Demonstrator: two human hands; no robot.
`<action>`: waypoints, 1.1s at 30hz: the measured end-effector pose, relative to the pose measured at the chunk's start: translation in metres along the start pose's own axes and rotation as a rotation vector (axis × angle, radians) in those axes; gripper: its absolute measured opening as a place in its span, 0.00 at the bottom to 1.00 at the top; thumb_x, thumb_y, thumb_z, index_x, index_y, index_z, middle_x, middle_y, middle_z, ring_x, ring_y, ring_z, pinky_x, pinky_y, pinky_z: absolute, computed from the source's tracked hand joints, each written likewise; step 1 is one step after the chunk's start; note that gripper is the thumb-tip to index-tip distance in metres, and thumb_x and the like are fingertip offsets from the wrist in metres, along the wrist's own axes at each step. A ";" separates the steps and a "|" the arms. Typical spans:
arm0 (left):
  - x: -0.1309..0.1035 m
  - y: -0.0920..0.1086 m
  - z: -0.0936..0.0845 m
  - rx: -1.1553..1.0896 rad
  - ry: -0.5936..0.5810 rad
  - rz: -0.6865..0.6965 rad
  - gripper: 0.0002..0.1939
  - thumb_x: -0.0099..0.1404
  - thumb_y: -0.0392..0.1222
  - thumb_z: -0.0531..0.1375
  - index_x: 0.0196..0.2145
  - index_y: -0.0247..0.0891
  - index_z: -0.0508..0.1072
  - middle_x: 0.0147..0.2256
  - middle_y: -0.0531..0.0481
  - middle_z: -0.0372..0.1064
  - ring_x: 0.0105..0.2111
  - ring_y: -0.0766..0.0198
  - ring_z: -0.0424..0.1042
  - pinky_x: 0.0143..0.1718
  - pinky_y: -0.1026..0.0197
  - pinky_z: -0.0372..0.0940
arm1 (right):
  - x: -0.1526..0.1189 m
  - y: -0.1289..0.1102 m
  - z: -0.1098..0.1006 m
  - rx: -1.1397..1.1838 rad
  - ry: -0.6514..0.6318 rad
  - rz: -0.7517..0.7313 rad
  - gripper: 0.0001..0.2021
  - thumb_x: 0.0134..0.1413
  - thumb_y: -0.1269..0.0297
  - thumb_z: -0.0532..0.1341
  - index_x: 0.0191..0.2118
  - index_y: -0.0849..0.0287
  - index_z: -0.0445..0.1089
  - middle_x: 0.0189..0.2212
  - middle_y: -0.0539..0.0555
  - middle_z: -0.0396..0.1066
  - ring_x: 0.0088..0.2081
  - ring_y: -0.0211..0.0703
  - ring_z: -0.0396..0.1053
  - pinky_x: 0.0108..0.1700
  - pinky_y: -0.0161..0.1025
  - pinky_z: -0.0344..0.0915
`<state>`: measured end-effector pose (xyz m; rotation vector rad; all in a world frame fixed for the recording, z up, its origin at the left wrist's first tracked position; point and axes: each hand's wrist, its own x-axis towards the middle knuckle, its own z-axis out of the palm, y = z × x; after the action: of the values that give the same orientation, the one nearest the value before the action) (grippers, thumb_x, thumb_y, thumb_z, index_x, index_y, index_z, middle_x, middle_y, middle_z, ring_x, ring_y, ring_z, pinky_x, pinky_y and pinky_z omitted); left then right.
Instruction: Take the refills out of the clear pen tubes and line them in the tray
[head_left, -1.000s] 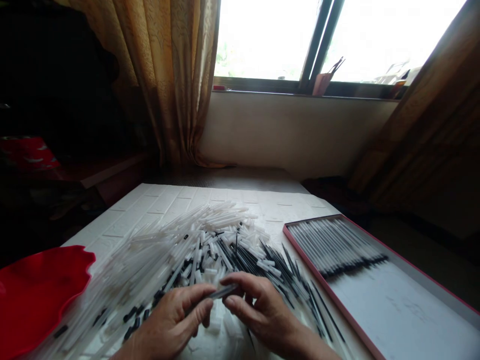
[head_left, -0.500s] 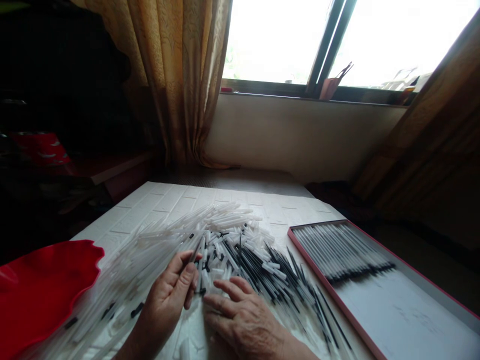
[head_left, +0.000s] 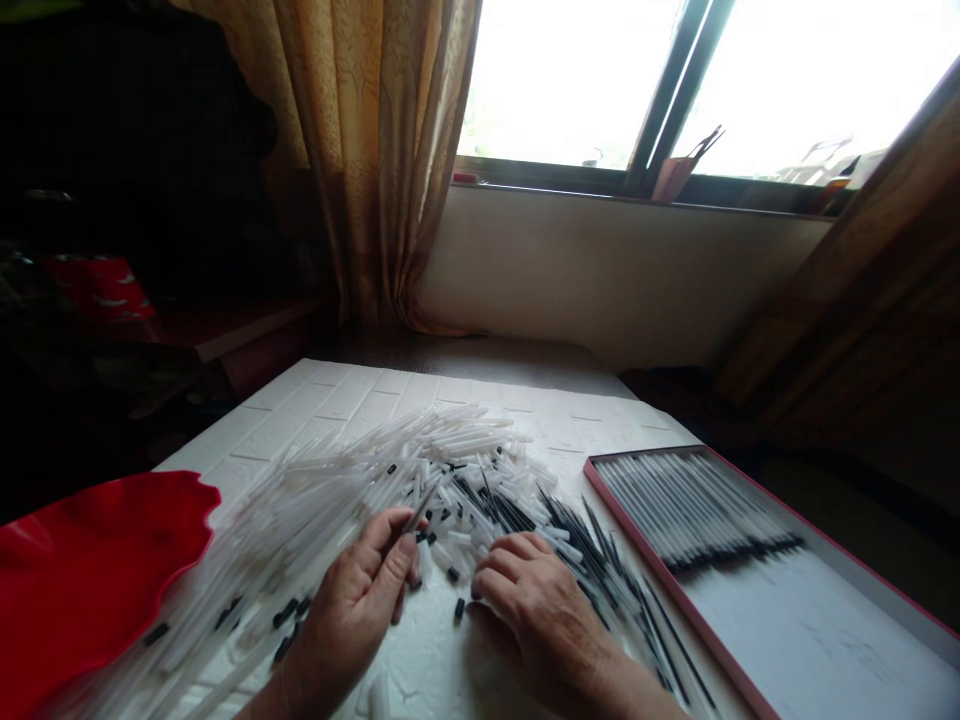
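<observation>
My left hand (head_left: 360,590) is closed, with a slim dark rod (head_left: 421,508) pinched between thumb and fingers and its tip pointing up and away. To the right, my right hand (head_left: 536,605) rests low over the pile, its fingers curled and their tips hidden; what they hold cannot be made out. Small black plugs (head_left: 459,608) and short whitish tube pieces (head_left: 457,540) lie between the hands. Long clear plastic tubes (head_left: 315,510) are heaped beyond and left of my left hand. Black pointed rods (head_left: 600,550) lie bunched beside my right hand.
A pink-edged tray (head_left: 667,590) on the right holds a row of clear tubes with black ends (head_left: 697,505). A red wavy-rimmed dish (head_left: 97,580) stands at the left. The white brick-patterned tabletop (head_left: 360,395) reaches toward the curtain (head_left: 367,180) and window wall.
My right hand has moved right, away from my left hand, and its fingers are more curled. Black plugs now show between the hands. The left hand still pinches the rod.
</observation>
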<state>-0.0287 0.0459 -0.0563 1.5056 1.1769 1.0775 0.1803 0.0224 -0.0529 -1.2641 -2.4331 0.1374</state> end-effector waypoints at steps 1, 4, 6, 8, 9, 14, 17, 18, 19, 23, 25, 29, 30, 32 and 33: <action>-0.001 -0.001 0.001 0.027 -0.010 0.001 0.26 0.66 0.64 0.53 0.45 0.37 0.68 0.24 0.57 0.64 0.17 0.71 0.62 0.18 0.69 0.58 | 0.000 -0.001 -0.001 -0.008 -0.015 -0.005 0.02 0.55 0.71 0.62 0.32 0.58 0.70 0.31 0.52 0.74 0.36 0.45 0.67 0.40 0.42 0.58; -0.003 -0.003 0.002 0.105 -0.046 0.031 0.23 0.69 0.59 0.51 0.46 0.37 0.69 0.24 0.56 0.65 0.17 0.70 0.62 0.18 0.68 0.58 | 0.001 -0.003 0.000 -0.022 -0.036 -0.025 0.04 0.54 0.72 0.63 0.35 0.55 0.72 0.32 0.50 0.75 0.35 0.44 0.67 0.39 0.41 0.57; -0.003 -0.003 0.002 0.163 -0.073 0.047 0.20 0.69 0.55 0.51 0.46 0.37 0.69 0.24 0.56 0.66 0.17 0.70 0.62 0.18 0.69 0.58 | 0.001 -0.002 0.002 -0.041 -0.033 -0.029 0.05 0.54 0.71 0.65 0.34 0.54 0.72 0.32 0.48 0.75 0.35 0.43 0.67 0.39 0.40 0.57; -0.003 -0.001 0.003 0.214 -0.109 0.054 0.17 0.70 0.52 0.50 0.45 0.37 0.70 0.24 0.55 0.66 0.17 0.69 0.62 0.17 0.69 0.58 | 0.002 -0.001 0.005 -0.072 -0.036 -0.036 0.04 0.54 0.71 0.66 0.32 0.54 0.71 0.31 0.48 0.75 0.35 0.42 0.67 0.39 0.39 0.56; -0.003 0.001 0.003 0.237 -0.130 0.054 0.17 0.69 0.51 0.50 0.45 0.37 0.70 0.24 0.55 0.66 0.18 0.69 0.62 0.17 0.69 0.58 | 0.002 0.000 0.006 -0.087 -0.043 -0.039 0.05 0.55 0.70 0.66 0.31 0.54 0.71 0.31 0.48 0.75 0.35 0.42 0.67 0.39 0.39 0.56; -0.003 0.010 0.006 0.300 -0.208 0.085 0.16 0.69 0.50 0.49 0.42 0.38 0.70 0.24 0.56 0.64 0.16 0.69 0.59 0.16 0.69 0.56 | 0.003 0.002 0.010 -0.141 -0.056 -0.045 0.05 0.55 0.67 0.67 0.31 0.55 0.71 0.31 0.48 0.75 0.35 0.43 0.68 0.37 0.39 0.56; -0.004 0.013 0.006 0.330 -0.220 0.101 0.16 0.69 0.50 0.49 0.41 0.38 0.71 0.22 0.57 0.62 0.16 0.69 0.59 0.17 0.69 0.57 | 0.004 0.000 0.011 -0.170 -0.057 -0.056 0.05 0.55 0.65 0.67 0.31 0.54 0.71 0.30 0.48 0.75 0.34 0.43 0.69 0.36 0.39 0.55; -0.004 0.014 0.006 0.338 -0.224 0.104 0.16 0.69 0.51 0.49 0.40 0.38 0.71 0.22 0.57 0.62 0.16 0.69 0.59 0.17 0.69 0.57 | 0.004 -0.002 0.010 -0.175 -0.060 -0.059 0.05 0.55 0.65 0.67 0.31 0.54 0.71 0.30 0.47 0.75 0.33 0.43 0.68 0.35 0.39 0.55; -0.004 0.013 0.006 0.341 -0.223 0.104 0.17 0.69 0.51 0.49 0.39 0.38 0.71 0.22 0.57 0.62 0.16 0.69 0.59 0.17 0.69 0.57 | 0.004 -0.002 0.009 -0.172 -0.062 -0.060 0.05 0.55 0.65 0.67 0.30 0.53 0.71 0.29 0.47 0.74 0.33 0.43 0.68 0.35 0.39 0.55; -0.001 0.006 0.003 0.311 -0.162 0.093 0.18 0.68 0.53 0.50 0.40 0.38 0.71 0.22 0.56 0.63 0.16 0.68 0.60 0.16 0.69 0.58 | 0.001 0.003 -0.004 -0.043 0.010 -0.027 0.04 0.59 0.69 0.63 0.36 0.52 0.73 0.31 0.48 0.75 0.33 0.43 0.70 0.37 0.39 0.57; 0.000 0.001 0.001 0.299 -0.113 0.085 0.19 0.68 0.54 0.51 0.43 0.38 0.71 0.22 0.57 0.64 0.16 0.68 0.61 0.15 0.69 0.58 | -0.003 0.014 -0.015 0.043 0.126 0.042 0.07 0.63 0.69 0.58 0.39 0.54 0.74 0.32 0.51 0.76 0.34 0.43 0.71 0.39 0.39 0.59; 0.001 -0.004 0.001 0.287 -0.068 0.086 0.19 0.67 0.55 0.52 0.43 0.38 0.72 0.21 0.57 0.64 0.16 0.68 0.61 0.16 0.69 0.59 | -0.012 0.034 -0.039 0.195 0.240 0.159 0.10 0.65 0.67 0.55 0.38 0.57 0.75 0.32 0.54 0.76 0.33 0.42 0.72 0.36 0.36 0.63; 0.001 -0.005 0.001 0.286 -0.060 0.085 0.19 0.67 0.55 0.52 0.43 0.38 0.72 0.21 0.57 0.64 0.16 0.68 0.61 0.15 0.70 0.58 | -0.014 0.036 -0.044 0.226 0.197 0.174 0.10 0.64 0.67 0.56 0.37 0.57 0.76 0.32 0.54 0.75 0.33 0.42 0.72 0.35 0.36 0.63; 0.001 -0.005 0.002 0.282 -0.048 0.079 0.19 0.67 0.55 0.53 0.43 0.38 0.72 0.21 0.57 0.63 0.16 0.68 0.60 0.14 0.70 0.57 | -0.017 0.033 -0.049 0.257 0.062 0.167 0.07 0.60 0.68 0.60 0.35 0.56 0.76 0.31 0.52 0.75 0.32 0.40 0.72 0.35 0.34 0.63; 0.002 -0.005 0.002 0.281 -0.048 0.074 0.19 0.66 0.55 0.53 0.43 0.38 0.72 0.21 0.57 0.64 0.16 0.68 0.60 0.14 0.70 0.57 | -0.018 0.029 -0.050 0.254 -0.008 0.145 0.06 0.58 0.69 0.62 0.34 0.55 0.77 0.31 0.50 0.75 0.33 0.40 0.72 0.35 0.34 0.63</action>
<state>-0.0272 0.0478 -0.0617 1.7930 1.2881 0.9472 0.2310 0.0204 -0.0199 -1.3215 -2.2433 0.4769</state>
